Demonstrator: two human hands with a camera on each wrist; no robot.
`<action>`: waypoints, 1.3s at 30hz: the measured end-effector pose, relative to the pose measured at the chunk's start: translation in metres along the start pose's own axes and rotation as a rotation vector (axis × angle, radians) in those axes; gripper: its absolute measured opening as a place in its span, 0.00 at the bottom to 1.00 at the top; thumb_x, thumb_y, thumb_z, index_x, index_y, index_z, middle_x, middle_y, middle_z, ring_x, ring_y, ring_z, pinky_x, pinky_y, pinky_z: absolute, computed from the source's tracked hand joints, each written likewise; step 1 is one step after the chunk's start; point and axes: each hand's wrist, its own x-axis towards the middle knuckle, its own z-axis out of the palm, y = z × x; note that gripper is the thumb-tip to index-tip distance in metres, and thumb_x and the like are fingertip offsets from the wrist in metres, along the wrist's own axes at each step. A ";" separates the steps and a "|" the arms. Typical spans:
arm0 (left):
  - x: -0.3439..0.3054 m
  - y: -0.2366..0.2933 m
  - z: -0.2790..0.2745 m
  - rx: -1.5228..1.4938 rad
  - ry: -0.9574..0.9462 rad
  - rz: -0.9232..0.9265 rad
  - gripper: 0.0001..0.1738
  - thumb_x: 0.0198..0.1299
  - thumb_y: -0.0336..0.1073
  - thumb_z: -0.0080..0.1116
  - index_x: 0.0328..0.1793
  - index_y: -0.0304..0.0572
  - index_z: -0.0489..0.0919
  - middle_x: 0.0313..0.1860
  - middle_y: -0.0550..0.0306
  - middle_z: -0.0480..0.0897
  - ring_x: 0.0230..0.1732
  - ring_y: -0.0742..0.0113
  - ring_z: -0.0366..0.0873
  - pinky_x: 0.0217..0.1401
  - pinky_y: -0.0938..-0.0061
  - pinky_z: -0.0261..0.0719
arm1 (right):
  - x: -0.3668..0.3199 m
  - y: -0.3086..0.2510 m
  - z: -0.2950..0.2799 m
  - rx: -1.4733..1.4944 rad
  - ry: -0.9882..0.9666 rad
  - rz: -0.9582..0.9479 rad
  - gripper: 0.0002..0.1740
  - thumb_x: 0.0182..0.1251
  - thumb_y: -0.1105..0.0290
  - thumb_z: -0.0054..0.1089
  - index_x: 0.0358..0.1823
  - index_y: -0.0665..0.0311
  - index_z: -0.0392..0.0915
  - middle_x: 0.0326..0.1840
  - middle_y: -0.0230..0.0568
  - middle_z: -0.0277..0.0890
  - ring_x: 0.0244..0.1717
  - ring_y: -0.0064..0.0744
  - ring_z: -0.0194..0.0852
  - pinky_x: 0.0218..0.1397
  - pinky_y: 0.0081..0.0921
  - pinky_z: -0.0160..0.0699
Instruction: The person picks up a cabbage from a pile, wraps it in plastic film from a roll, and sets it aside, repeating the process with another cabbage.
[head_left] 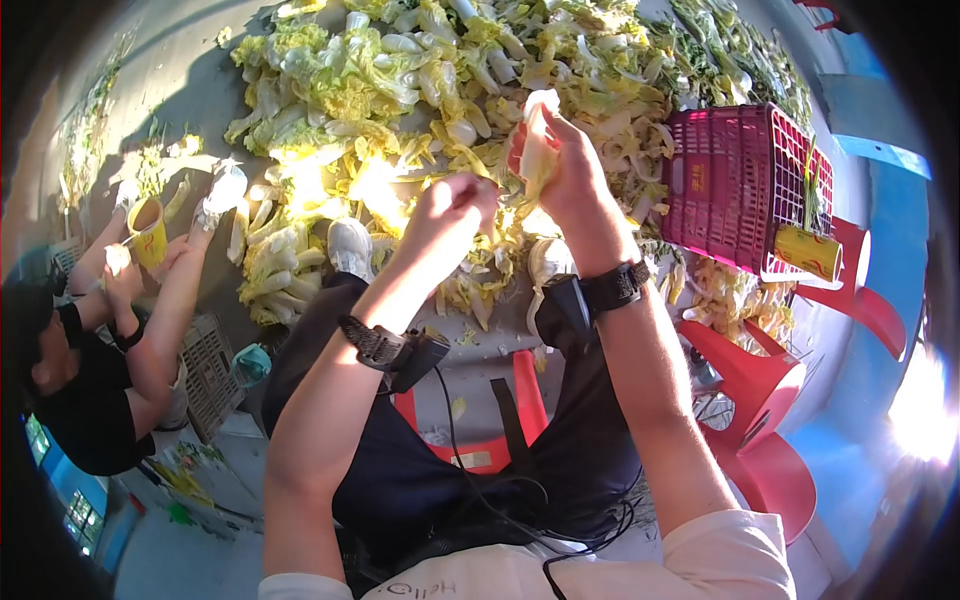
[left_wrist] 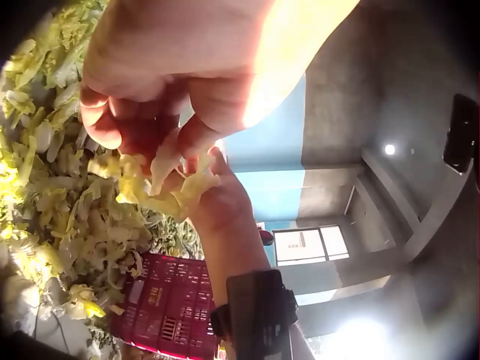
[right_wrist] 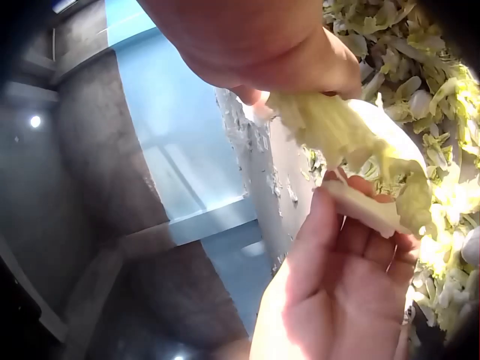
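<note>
In the head view my right hand [head_left: 577, 170] grips a pale napa cabbage leaf [head_left: 541, 155], held up above a spread of leaves. My left hand [head_left: 450, 222] is just beside it, its fingers curled inward. From the right wrist, the leaf [right_wrist: 337, 131] hangs out of my right hand [right_wrist: 262, 41], yellow-green and thin. Below it my left hand [right_wrist: 337, 300], palm up, pinches a thick whitish piece of cabbage leaf [right_wrist: 364, 208] between thumb and fingers. The left wrist view shows pale leaf pieces [left_wrist: 166, 161] at the left fingertips, overlapping the right hand behind.
A broad heap of cabbage leaves [head_left: 400, 75] covers the floor ahead. On the right stand a magenta crate [head_left: 715, 185], a yellow can-like container [head_left: 808, 252] and red chairs [head_left: 745, 385]. At left another person [head_left: 95, 390] sits near a yellow cup [head_left: 148, 235] and a grey crate [head_left: 207, 375].
</note>
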 end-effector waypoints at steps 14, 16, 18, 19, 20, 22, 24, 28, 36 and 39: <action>0.009 0.016 -0.005 -0.222 0.369 0.165 0.28 0.63 0.36 0.66 0.68 0.38 0.73 0.52 0.55 0.81 0.49 0.72 0.78 0.50 0.77 0.78 | -0.014 0.010 0.018 -0.810 -0.243 -0.310 0.18 0.59 0.76 0.70 0.52 0.70 0.80 0.42 0.42 0.86 0.40 0.25 0.83 0.45 0.23 0.81; 0.006 0.023 -0.005 -0.272 0.335 0.127 0.23 0.65 0.37 0.66 0.63 0.37 0.77 0.47 0.59 0.82 0.45 0.76 0.78 0.46 0.79 0.78 | -0.016 0.014 0.019 -0.782 -0.369 -0.249 0.17 0.59 0.75 0.72 0.50 0.70 0.81 0.41 0.41 0.86 0.40 0.25 0.83 0.46 0.24 0.81; 0.008 0.017 -0.008 -0.258 0.347 0.223 0.17 0.68 0.38 0.64 0.57 0.36 0.80 0.41 0.62 0.83 0.39 0.79 0.77 0.41 0.81 0.76 | -0.017 0.015 0.018 -0.844 -0.400 -0.262 0.15 0.59 0.74 0.73 0.47 0.70 0.81 0.39 0.39 0.86 0.39 0.23 0.82 0.46 0.24 0.81; 0.008 0.016 -0.010 -0.251 0.352 0.271 0.15 0.69 0.39 0.63 0.54 0.36 0.81 0.39 0.64 0.83 0.37 0.81 0.77 0.38 0.83 0.75 | -0.017 0.016 0.018 -0.873 -0.405 -0.271 0.14 0.61 0.73 0.72 0.46 0.70 0.81 0.38 0.38 0.86 0.39 0.23 0.82 0.46 0.23 0.81; 0.008 0.013 -0.010 -0.251 0.382 0.250 0.15 0.69 0.39 0.63 0.53 0.35 0.82 0.38 0.64 0.83 0.35 0.82 0.76 0.37 0.83 0.74 | -0.017 0.017 0.017 -0.903 -0.409 -0.279 0.14 0.62 0.71 0.71 0.46 0.70 0.82 0.37 0.37 0.85 0.39 0.22 0.82 0.46 0.23 0.81; 0.001 0.024 -0.009 -0.250 0.441 0.208 0.14 0.69 0.40 0.62 0.49 0.35 0.82 0.37 0.64 0.83 0.33 0.83 0.75 0.34 0.84 0.72 | -0.023 0.011 0.020 -1.013 -0.413 -0.185 0.13 0.65 0.67 0.70 0.44 0.70 0.83 0.35 0.35 0.85 0.38 0.21 0.81 0.45 0.22 0.80; 0.001 0.023 -0.012 -0.289 0.437 0.154 0.15 0.69 0.43 0.62 0.52 0.38 0.82 0.37 0.65 0.83 0.35 0.81 0.76 0.37 0.83 0.73 | -0.029 0.005 0.024 -1.054 -0.464 -0.096 0.15 0.68 0.63 0.68 0.42 0.71 0.84 0.34 0.33 0.85 0.37 0.19 0.80 0.44 0.22 0.79; 0.003 0.019 -0.013 -0.359 0.385 0.091 0.17 0.70 0.45 0.61 0.55 0.40 0.81 0.40 0.65 0.82 0.40 0.79 0.78 0.42 0.80 0.75 | -0.034 0.007 0.023 -0.972 -0.635 -0.040 0.17 0.71 0.60 0.65 0.42 0.70 0.85 0.31 0.32 0.83 0.32 0.17 0.76 0.38 0.20 0.76; 0.005 0.020 -0.015 -0.592 0.369 -0.064 0.10 0.74 0.37 0.53 0.50 0.39 0.78 0.29 0.69 0.74 0.30 0.79 0.73 0.35 0.79 0.74 | -0.040 0.011 0.028 -1.119 -0.640 -0.278 0.10 0.70 0.66 0.64 0.40 0.66 0.87 0.22 0.30 0.77 0.25 0.16 0.68 0.30 0.21 0.70; 0.006 0.017 -0.018 -0.684 0.320 -0.079 0.07 0.74 0.35 0.52 0.46 0.40 0.77 0.27 0.69 0.73 0.28 0.78 0.71 0.33 0.79 0.73 | -0.040 0.011 0.027 -1.125 -0.636 -0.315 0.09 0.69 0.68 0.64 0.41 0.66 0.87 0.23 0.32 0.78 0.26 0.16 0.69 0.31 0.21 0.72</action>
